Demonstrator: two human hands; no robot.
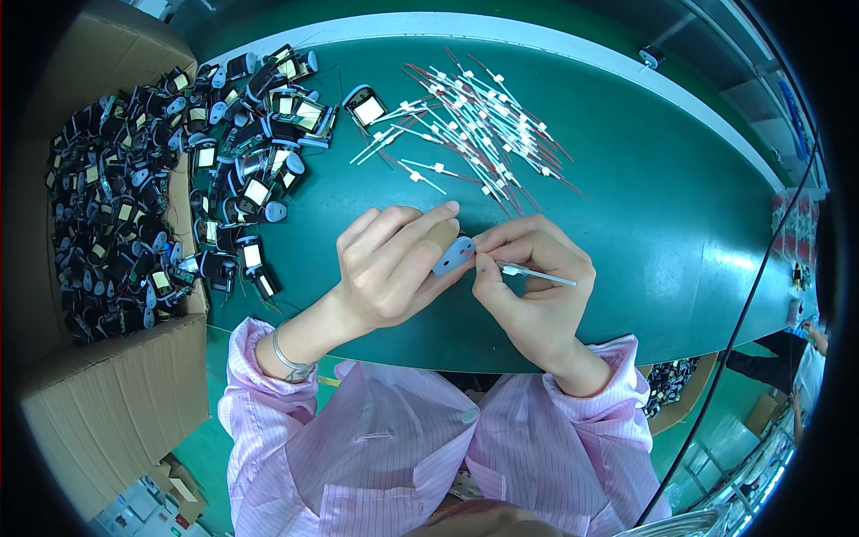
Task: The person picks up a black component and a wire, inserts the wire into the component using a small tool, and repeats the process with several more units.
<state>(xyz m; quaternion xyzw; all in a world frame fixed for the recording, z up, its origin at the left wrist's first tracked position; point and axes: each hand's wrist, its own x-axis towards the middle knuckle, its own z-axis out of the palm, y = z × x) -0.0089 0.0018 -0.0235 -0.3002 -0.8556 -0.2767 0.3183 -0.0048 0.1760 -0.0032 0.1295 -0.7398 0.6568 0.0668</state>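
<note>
My left hand point(391, 266) is closed on a small device with a blue-grey oval end cap point(455, 257); dark holes show in the cap, and the device's body is hidden by my fingers. From the right, my right hand point(540, 282) pinches a thin wire lead with a white connector point(512, 269) and a pale sleeve that sticks out past the fingers. The fingertips of that hand meet the cap's face, where a bit of red shows. Whether the wire's tip is inside a hole, I cannot tell.
A loose pile of wire leads point(483, 125) lies at the far middle of the green table point(644, 242). One black device point(365, 106) sits beside it. More devices point(255, 179) spill from a cardboard box point(112, 403) on the left. A black cable point(752, 295) hangs at the right.
</note>
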